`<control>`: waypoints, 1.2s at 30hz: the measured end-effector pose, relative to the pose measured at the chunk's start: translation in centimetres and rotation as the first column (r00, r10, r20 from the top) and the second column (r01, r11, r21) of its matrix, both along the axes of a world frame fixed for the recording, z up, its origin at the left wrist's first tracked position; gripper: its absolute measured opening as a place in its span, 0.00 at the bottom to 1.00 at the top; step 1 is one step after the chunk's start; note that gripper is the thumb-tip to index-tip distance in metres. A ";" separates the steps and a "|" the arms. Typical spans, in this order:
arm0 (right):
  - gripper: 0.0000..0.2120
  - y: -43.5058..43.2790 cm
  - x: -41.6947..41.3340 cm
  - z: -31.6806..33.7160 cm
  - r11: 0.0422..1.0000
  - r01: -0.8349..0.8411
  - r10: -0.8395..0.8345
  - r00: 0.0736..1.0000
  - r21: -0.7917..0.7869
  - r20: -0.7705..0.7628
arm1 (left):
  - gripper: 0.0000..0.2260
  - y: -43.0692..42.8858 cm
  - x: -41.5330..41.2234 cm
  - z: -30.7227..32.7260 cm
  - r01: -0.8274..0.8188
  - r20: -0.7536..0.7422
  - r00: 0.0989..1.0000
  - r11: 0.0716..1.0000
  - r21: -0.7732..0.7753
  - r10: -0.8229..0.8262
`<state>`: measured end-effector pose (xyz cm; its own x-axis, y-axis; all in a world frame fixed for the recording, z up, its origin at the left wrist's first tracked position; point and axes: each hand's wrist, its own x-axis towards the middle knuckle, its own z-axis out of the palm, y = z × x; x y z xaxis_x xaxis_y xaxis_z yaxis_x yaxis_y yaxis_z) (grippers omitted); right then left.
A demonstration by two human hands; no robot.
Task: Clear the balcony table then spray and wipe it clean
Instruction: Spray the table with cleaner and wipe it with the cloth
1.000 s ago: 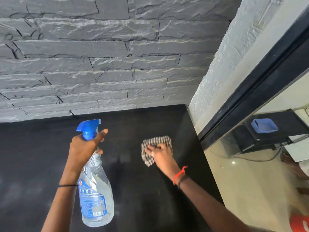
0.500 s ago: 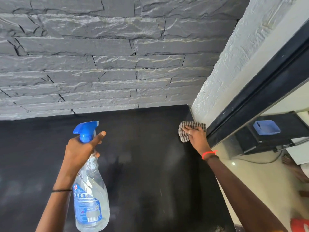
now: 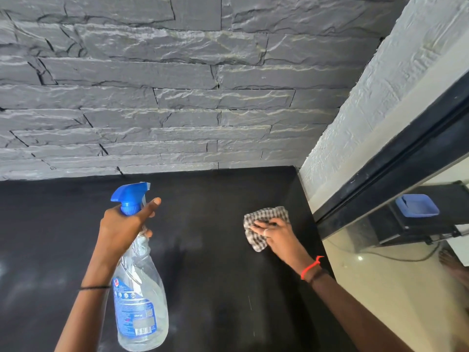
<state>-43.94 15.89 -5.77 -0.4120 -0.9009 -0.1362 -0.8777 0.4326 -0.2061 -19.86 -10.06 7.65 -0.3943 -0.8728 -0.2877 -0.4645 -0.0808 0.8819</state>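
The black table [image 3: 223, 275] fills the lower part of the view, with faint damp streaks on its surface. My left hand [image 3: 121, 229] grips the neck of a clear spray bottle [image 3: 139, 301] with a blue trigger head, held above the table's left half; the index finger sticks out past the trigger. My right hand [image 3: 276, 232] presses a checked grey-and-white cloth [image 3: 264, 219] flat on the table, a short way in from its right edge. The fingers lie spread over the cloth.
A grey stone wall [image 3: 177, 97] runs along the table's far edge. A white textured pillar [image 3: 368, 97] and a black-framed glass door [image 3: 406, 158] bound the right side. The glass reflects a blue tray [image 3: 417, 205] and a bare foot.
My right hand slid the cloth out to the table's right edge, then back left and a little nearer. The left hand and bottle stayed almost still.
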 end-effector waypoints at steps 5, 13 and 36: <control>0.28 0.5 -8.0 1.7 0.955 0.296 -0.295 0.954 0.021 -0.048 | 0.13 0.1 -0.2 -0.3 -0.001 0.008 1.000 1.000 -0.001 0.001; 0.18 -11.9 -9.1 2.0 0.881 0.472 -0.472 0.881 -0.037 -0.007 | 0.13 0.3 -0.2 -0.5 0.001 0.001 1.000 1.000 0.012 -0.001; 0.28 -1.4 3.3 2.0 0.987 0.155 -0.156 0.986 -0.035 -0.052 | 0.15 3.7 4.8 0.5 -0.034 0.015 0.999 0.999 0.001 0.034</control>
